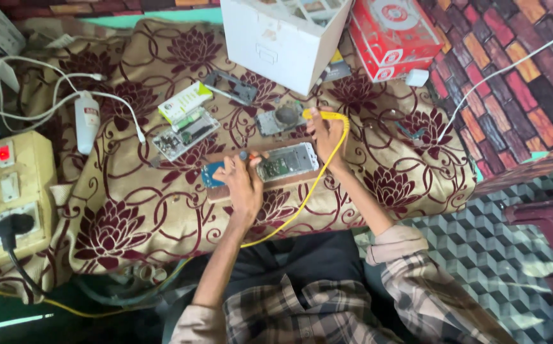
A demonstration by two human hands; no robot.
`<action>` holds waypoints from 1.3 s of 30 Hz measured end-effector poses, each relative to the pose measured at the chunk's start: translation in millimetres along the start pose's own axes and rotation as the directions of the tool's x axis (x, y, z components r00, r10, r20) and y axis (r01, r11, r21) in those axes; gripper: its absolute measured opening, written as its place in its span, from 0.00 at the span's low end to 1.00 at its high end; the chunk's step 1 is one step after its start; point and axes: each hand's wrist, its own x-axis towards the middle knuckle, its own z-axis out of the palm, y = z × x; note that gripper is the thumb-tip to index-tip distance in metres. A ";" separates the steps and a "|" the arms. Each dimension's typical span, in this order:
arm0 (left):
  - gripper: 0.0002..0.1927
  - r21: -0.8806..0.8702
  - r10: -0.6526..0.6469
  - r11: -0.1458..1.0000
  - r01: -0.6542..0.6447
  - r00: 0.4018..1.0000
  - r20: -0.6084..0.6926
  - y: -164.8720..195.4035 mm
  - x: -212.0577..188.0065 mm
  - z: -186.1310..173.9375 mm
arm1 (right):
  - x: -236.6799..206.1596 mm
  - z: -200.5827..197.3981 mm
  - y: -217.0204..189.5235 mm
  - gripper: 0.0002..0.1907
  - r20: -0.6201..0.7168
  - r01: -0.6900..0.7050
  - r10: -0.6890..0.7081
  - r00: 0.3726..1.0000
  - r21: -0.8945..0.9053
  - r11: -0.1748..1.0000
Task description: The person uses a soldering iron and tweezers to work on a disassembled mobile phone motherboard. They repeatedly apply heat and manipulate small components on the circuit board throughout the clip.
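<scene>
An opened phone with its circuit board exposed lies on a small wooden board on a floral cloth. My left hand rests at the phone's left end, fingers closed on a small tool with an orange tip, beside a blue part. My right hand is just past the phone's far right corner, gripping a yellow-handled tool whose yellow cable trails back toward my body.
Other phone parts, a green-and-white packet, a dark phone frame and a grey round-topped part lie further back. A white box and red boxes stand behind. A yellow socket box and white cables sit left.
</scene>
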 end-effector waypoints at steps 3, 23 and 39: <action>0.11 0.002 -0.007 1.000 0.007 1.000 -0.011 -2.4 7.5 1.3 | 7.1 -3.6 -1.4 0.15 0.069 0.030 -0.025 0.997 -0.078 0.996; 0.12 -0.035 -0.039 0.999 0.039 0.999 0.006 -6.6 10.8 -2.3 | 11.2 4.2 -2.5 0.10 0.048 0.194 -0.195 0.980 -0.463 0.865; 0.11 -0.039 -0.040 0.998 0.040 0.999 -0.001 2.4 11.0 -2.3 | 5.3 1.1 1.2 0.08 0.081 0.329 -0.319 0.944 -0.284 0.901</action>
